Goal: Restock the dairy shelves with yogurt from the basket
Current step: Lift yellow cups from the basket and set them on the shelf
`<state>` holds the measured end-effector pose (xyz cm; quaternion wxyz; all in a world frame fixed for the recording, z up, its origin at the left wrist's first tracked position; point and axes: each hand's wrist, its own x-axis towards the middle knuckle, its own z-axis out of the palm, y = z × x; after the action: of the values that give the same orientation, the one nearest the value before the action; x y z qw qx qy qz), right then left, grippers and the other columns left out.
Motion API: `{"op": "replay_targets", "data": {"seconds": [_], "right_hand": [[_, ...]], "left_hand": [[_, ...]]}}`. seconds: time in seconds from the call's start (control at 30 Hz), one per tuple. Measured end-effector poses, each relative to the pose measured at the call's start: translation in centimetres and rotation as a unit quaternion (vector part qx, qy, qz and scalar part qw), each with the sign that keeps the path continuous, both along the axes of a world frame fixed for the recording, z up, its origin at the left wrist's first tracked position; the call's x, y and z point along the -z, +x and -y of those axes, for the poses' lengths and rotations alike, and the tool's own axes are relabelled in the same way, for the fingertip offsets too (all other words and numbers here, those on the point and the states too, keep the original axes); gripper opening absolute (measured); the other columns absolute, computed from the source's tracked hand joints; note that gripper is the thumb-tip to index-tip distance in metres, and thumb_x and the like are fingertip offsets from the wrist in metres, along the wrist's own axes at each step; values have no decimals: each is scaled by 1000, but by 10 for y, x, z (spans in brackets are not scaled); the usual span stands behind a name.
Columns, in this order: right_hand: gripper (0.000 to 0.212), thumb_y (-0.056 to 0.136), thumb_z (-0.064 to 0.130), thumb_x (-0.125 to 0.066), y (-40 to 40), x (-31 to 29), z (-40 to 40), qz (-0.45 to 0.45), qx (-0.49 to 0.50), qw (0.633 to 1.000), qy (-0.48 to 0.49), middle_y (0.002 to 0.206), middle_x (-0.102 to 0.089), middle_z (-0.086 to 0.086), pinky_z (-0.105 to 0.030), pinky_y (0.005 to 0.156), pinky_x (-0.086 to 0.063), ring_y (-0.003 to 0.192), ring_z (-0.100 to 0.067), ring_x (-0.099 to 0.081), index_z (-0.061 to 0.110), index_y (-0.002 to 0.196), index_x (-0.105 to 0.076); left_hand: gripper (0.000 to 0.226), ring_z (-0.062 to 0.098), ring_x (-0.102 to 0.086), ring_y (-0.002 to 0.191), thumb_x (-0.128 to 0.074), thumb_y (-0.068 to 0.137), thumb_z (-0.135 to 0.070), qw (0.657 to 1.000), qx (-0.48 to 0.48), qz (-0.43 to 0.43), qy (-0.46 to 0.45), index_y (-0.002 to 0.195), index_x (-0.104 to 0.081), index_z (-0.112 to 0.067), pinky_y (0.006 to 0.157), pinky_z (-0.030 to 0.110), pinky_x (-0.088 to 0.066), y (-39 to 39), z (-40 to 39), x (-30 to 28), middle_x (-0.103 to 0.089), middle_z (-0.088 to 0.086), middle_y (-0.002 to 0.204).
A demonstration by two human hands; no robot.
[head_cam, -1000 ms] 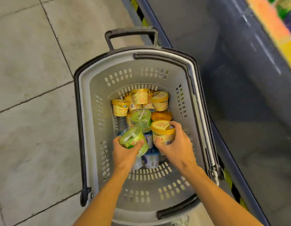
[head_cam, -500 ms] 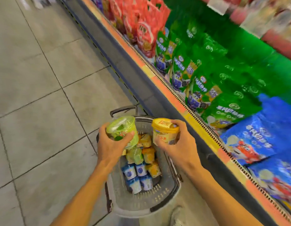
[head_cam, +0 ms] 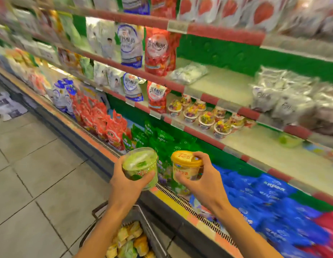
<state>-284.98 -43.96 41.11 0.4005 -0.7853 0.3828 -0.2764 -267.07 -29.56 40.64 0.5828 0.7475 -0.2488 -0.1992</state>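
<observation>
The left hand [head_cam: 124, 180] was curled round a green, clear-lidded plastic yogurt cup [head_cam: 139, 165], thumb across the near side and fingers wrapped behind it, the cup tilted so that its lid faced the camera. Just beside it, apart by a narrow gap, the right hand [head_cam: 204, 180] gripped a yellow-lidded yogurt tub with a pale label [head_cam: 186, 168], fingers hooked over the lid's far edge and the thumb pressing the lower wall. Both cups were held in the air in front of the open chiller, above its orange and yellow front rim [head_cam: 180, 200] and the slotted vent strip running along it.

Below the forearms, at the bottom edge, stood the grey plastic basket [head_cam: 149, 231] on the tiled floor [head_cam: 37, 183], with more yellow and green yogurt cups [head_cam: 130, 241] piled inside.

Beyond the hands lay green pouches [head_cam: 158, 138] and blue pouches [head_cam: 270, 190] in the chiller's lowest level, with red pouches [head_cam: 102, 118] farther to the left. On the pale shelf [head_cam: 255, 149] above stood a cluster of small white cups with colourful fruit lids [head_cam: 204, 116], and a single green cup [head_cam: 288, 139] sat well apart from them to the right. Higher shelves carried upright white and red bags [head_cam: 143, 47], blurred by motion.
</observation>
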Motion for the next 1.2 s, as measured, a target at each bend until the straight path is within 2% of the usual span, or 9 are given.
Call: {"op": "replay_targets", "data": {"seconds": [0.17,0.23,0.47,0.6,0.73,0.87,0.97,1.1,1.2], "right_hand": [[66,71,50,-84,-54,-34,50,7,41,999,-33,103,-63,20,-18,68,-51,76,2,-63,44,121,-41],[68,70,50,-84,-71,-39,65,10,54,998,-28,103,-64,16,-28,71,-55,75,-1,-64,41,123,-42],[86,65,58,-79,-155,-16,121,18,174,984,15,117,-65,10,-36,82,-57,92,-8,-66,38,135,-35],[102,70,48,-84,-183,9,142,26,242,967,68,128,-53,11,-29,94,-51,113,-12,-57,27,151,-25],[82,71,36,-88,-189,27,165,29,273,956,101,118,-57,15,-9,75,-47,105,-9,-60,31,135,-37],[78,68,40,-89,-191,58,207,-2,312,943,115,115,-59,10,-9,66,-46,99,-9,-61,35,123,-34],[83,64,42,-91,-190,87,241,-11,324,938,122,115,-63,6,-20,77,-52,101,-12,-64,29,126,-37],[81,64,38,-91,-182,126,285,-11,329,938,110,114,-64,4,-33,87,-55,103,-15,-64,26,125,-38],[78,68,34,-92,-172,145,309,-12,322,941,103,111,-62,4,-32,85,-53,101,-16,-62,24,124,-38]], "left_hand": [[81,2,-59,105,-91,65,-37,999,45,24,-15,131,-44,-32,83,25,-51,-42,63,-36,-58,-16,115],[82,2,-60,104,-92,65,-36,998,58,20,-9,131,-44,-30,82,24,-51,-56,86,-41,-59,-15,115],[89,14,-62,106,-94,59,-40,985,170,16,27,132,-45,-29,93,40,-53,-116,199,-23,-61,-9,117],[87,17,-59,105,-95,60,-28,972,232,13,39,131,-43,-27,90,38,-51,-136,254,7,-56,-11,113],[89,22,-60,105,-95,60,-27,962,267,-4,54,131,-41,-26,87,41,-52,-145,292,31,-57,-5,113],[88,18,-57,102,-94,64,-24,955,291,-13,50,134,-40,-25,79,28,-44,-153,344,61,-56,-6,112],[86,16,-55,105,-94,63,-24,954,298,-9,41,131,-42,-29,86,29,-43,-156,378,82,-57,-7,116],[80,9,-57,102,-94,63,-15,957,289,-4,21,124,-45,-31,72,7,-40,-155,416,118,-60,-14,109],[83,-12,-58,93,-95,61,-13,961,278,-4,-2,124,-45,-33,73,2,-43,-152,437,139,-56,-25,106]]}}
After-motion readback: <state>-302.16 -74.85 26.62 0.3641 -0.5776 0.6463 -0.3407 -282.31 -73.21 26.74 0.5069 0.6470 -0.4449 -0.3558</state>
